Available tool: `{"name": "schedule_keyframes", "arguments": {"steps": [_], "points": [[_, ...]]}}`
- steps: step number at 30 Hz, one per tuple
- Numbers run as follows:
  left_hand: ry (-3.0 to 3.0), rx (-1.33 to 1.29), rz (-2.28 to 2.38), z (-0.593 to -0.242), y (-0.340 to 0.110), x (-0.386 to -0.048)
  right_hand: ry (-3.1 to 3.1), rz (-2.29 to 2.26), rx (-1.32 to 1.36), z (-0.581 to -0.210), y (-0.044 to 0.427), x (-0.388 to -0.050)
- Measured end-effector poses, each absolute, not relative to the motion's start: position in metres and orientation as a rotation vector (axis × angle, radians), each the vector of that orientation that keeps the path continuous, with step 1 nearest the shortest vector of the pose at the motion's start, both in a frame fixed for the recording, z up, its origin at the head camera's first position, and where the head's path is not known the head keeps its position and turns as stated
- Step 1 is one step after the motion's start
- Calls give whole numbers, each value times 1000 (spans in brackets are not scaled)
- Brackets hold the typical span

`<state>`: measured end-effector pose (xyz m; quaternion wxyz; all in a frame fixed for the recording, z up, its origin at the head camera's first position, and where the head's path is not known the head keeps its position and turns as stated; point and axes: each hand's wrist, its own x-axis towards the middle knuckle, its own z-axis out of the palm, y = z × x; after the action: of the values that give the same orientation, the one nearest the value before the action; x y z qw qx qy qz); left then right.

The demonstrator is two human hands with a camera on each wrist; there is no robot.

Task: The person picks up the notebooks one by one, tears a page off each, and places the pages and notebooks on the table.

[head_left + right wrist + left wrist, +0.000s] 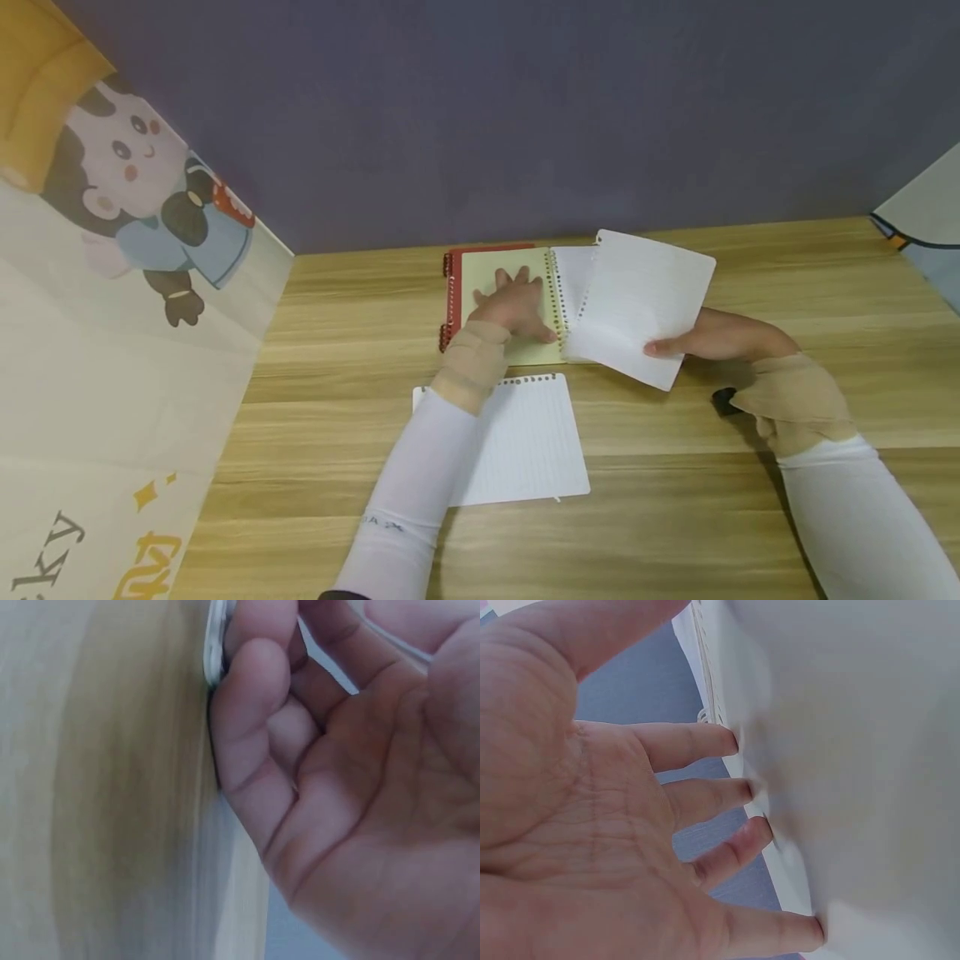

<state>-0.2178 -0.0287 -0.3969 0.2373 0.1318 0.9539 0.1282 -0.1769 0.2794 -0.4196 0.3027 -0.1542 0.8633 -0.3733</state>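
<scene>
An open spiral notebook (471, 354) lies near the back of the table, a cream page (487, 267) on its left side. My left hand (513, 304) rests on that page with fingers spread; in the left wrist view the fingertips press into the paper (870, 787). My right hand (705, 335) pinches the lower right edge of a white sheet (652, 283), thumb on top. The sheet is raised and turned askew over the white pages, its punched edge toward the binding. Whether its lower left corner is free of the coil cannot be told. In the right wrist view the fingers (251, 727) are curled.
A lined loose sheet (532, 442) with torn holes lies on the wood table (660, 517) in front of the notebook, partly under the left forearm. A small black object (724, 402) is by the right wrist. A dark panel (480, 125) stands behind, a printed wall (97, 358) at left.
</scene>
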Motion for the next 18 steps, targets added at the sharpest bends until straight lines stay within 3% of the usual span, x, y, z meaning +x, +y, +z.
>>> {"name": "schedule_keyframes", "arguments": {"steps": [18], "points": [[2597,353,356,-395,-29,-218,2271,-1036,-405,-420,284,-178]]}}
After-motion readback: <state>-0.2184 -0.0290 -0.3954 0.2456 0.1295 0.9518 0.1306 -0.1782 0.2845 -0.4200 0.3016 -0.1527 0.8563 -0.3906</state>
